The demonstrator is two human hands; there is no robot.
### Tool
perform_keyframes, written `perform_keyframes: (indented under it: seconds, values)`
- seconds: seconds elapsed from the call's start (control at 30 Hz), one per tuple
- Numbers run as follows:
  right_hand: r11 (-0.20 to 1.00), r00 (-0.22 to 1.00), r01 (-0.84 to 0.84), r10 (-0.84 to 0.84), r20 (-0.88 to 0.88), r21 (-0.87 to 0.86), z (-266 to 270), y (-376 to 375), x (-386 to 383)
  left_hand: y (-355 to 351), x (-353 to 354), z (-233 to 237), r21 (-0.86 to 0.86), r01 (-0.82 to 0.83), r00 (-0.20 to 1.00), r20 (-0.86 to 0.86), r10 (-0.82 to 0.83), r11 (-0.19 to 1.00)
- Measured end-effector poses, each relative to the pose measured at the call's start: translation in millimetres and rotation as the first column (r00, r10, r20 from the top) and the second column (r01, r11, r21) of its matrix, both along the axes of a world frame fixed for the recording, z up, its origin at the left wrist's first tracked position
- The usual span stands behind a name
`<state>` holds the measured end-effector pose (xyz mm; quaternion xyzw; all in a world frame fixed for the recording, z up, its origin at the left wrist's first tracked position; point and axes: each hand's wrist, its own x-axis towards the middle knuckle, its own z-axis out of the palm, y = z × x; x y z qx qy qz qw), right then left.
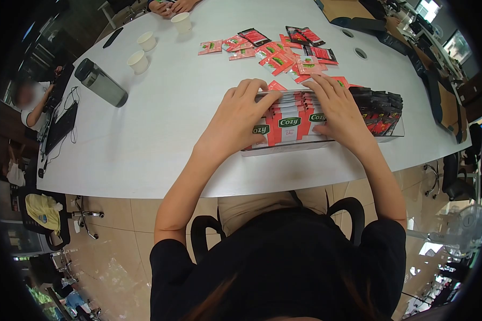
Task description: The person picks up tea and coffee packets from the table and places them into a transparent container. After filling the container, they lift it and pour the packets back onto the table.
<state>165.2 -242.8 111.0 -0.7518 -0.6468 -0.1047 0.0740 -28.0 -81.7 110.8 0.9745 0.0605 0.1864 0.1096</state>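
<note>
A clear tray (305, 145) stands near the table's front edge, packed with a row of red-and-white sachets (289, 127) labelled Cozy. Black-and-red sachets (380, 109) fill its right end. My left hand (240, 115) curls round the left end of the Cozy row, fingers over the top and thumb at the front. Around the right part of that row bends my right hand (340, 109), its thumb on the front faces and its fingers across the top. Behind the tray lies a loose pile of red sachets (277, 59), with a few black-and-red ones among them.
On the left of the white table (160, 123) are a grey bottle (102, 83) and three paper cups (138, 62). A black phone-like object (112, 37) lies farther back. Another person's hands (172, 6) rest at the far edge. Open cardboard boxes (439, 96) line the right side.
</note>
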Motion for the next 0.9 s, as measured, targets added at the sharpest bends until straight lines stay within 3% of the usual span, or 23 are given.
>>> perform_keyframes:
  seconds: [0.07,0.17,0.33,0.43,0.53,0.63,0.73,0.9]
  values:
    - [1.000,1.000,0.002,-0.002,0.006,0.000,-2.0,0.7,-0.1,1.1,2.2,-10.1,0.000,-0.011,0.998,0.060,0.011,1.000]
    - [1.000,1.000,-0.002,0.002,0.015,0.005,-2.1,-0.1,-2.9,2.0,4.7,-16.5,0.073,-0.070,0.995,-0.067,0.075,0.995]
    - [0.988,0.996,-0.090,0.091,0.004,0.127,11.5,-10.6,-8.9,3.5,7.2,-8.5,0.044,-0.082,0.983,-0.164,0.088,0.996]
    - [0.994,0.954,-0.069,0.090,-0.285,0.081,22.6,-21.3,-14.6,4.0,7.1,-7.3,0.031,-0.074,0.980,-0.183,0.079,0.997]
    - [0.975,0.843,-0.107,-0.014,-0.537,-0.193,25.4,-29.7,-25.8,4.9,7.7,-6.1,0.028,-0.071,0.980,-0.183,0.075,0.997]
    - [0.937,0.792,-0.192,-0.028,-0.609,-0.293,12.9,-27.7,-30.9,4.4,7.8,-5.6,0.014,-0.066,0.981,-0.181,0.067,0.998]
    - [0.959,0.852,-0.203,0.074,-0.518,-0.199,-0.6,-23.8,-28.6,5.3,6.5,-6.4,-0.013,-0.063,0.981,-0.183,0.060,0.998]
    - [0.952,0.828,-0.176,0.006,-0.561,-0.249,1.1,-20.1,-28.6,9.9,-0.6,-4.8,-0.164,0.003,0.998,-0.062,-0.014,0.986]
